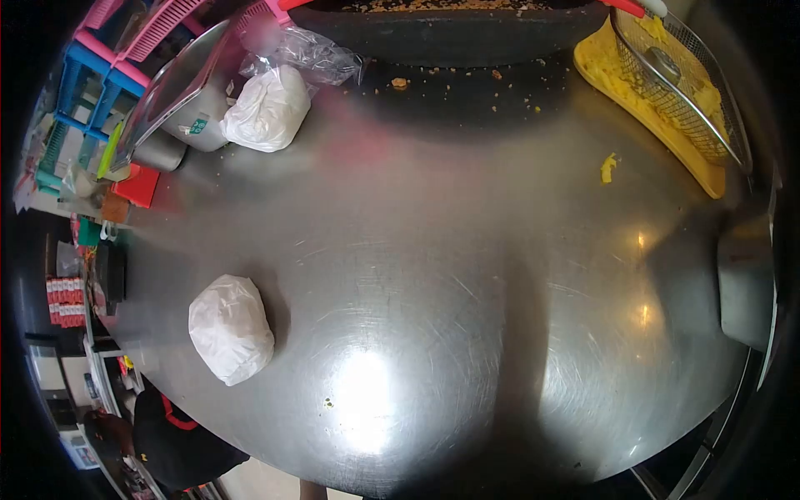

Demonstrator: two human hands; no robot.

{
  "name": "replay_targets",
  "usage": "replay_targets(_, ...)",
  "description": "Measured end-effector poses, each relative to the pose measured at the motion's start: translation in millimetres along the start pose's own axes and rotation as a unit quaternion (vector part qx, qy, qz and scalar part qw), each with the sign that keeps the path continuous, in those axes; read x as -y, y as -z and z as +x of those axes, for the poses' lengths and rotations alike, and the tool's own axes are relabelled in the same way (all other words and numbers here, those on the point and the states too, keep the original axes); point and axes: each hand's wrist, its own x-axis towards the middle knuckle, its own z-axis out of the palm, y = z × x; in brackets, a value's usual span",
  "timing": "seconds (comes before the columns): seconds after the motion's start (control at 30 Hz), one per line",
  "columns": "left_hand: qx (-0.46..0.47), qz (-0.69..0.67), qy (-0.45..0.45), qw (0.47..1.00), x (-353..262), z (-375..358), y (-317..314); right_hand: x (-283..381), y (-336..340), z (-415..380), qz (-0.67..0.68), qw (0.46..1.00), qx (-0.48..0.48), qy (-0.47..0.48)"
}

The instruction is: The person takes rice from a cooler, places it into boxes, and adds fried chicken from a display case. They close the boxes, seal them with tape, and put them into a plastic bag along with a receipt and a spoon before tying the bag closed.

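Neither my left hand nor my right hand shows in the head view. A white wrapped bundle [232, 330] rests on the left part of the steel table [400, 217]. Farther back on the left, a second white bundle [268, 109] lies against a metal container [200, 112], with clear plastic wrap [312, 57] beside it. Yellow pieces sit in a wire basket [708, 108] and on a yellow board [658, 125] at the back right. One yellow scrap [608, 168] lies apart on the steel.
A dark pan [450, 37] with brown crumbs inside stands at the back edge; crumbs lie before it. Pink and blue baskets [104, 75] are stacked at left. A metal container [744, 287] is at right. Beyond the lower left edge is a person in black [183, 442].
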Motion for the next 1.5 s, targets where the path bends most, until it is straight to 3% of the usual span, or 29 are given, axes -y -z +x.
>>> replay_targets(0.83,0.030,0.075,0.067,0.994,20.5,9.1,-5.0,-9.2,24.4,-38.2,0.138,0.985,0.064,-0.080)
replay_targets(1.03,0.127,0.046,0.042,0.990,15.1,-28.6,-18.1,-6.8,104.1,-181.9,0.249,0.950,0.098,-0.161)
replay_targets(1.1,0.297,-0.136,0.203,0.923,-8.7,-66.5,-38.9,4.5,150.3,-263.0,0.289,0.933,0.104,-0.186)
replay_targets(1.17,0.338,-0.124,0.208,0.909,-10.0,-99.7,-31.7,23.9,193.7,-342.9,0.326,0.918,0.104,-0.200)
replay_targets(1.23,0.388,-0.109,0.162,0.901,-4.0,-117.7,-20.8,46.0,233.3,-418.9,0.353,0.907,0.103,-0.205)
replay_targets(1.33,0.335,-0.132,0.099,0.928,-43.6,-178.2,-43.8,68.2,291.1,-503.4,0.433,0.878,0.105,-0.176)
replay_targets(1.37,0.323,-0.149,0.077,0.931,-63.9,-190.7,-55.7,123.2,293.5,-528.2,0.364,0.920,0.044,-0.140)
replay_targets(1.43,0.368,-0.238,0.046,0.898,-103.4,-204.1,-78.3,194.8,290.4,-535.3,0.296,0.945,0.020,-0.134)
replay_targets(1.47,0.383,-0.235,0.014,0.893,-125.9,-213.1,-88.5,238.8,275.5,-538.9,0.264,0.961,0.039,-0.068)
replay_targets(1.5,0.424,-0.227,-0.015,0.876,-142.9,-212.7,-97.5,271.2,263.7,-522.8,0.264,0.955,0.122,-0.057)
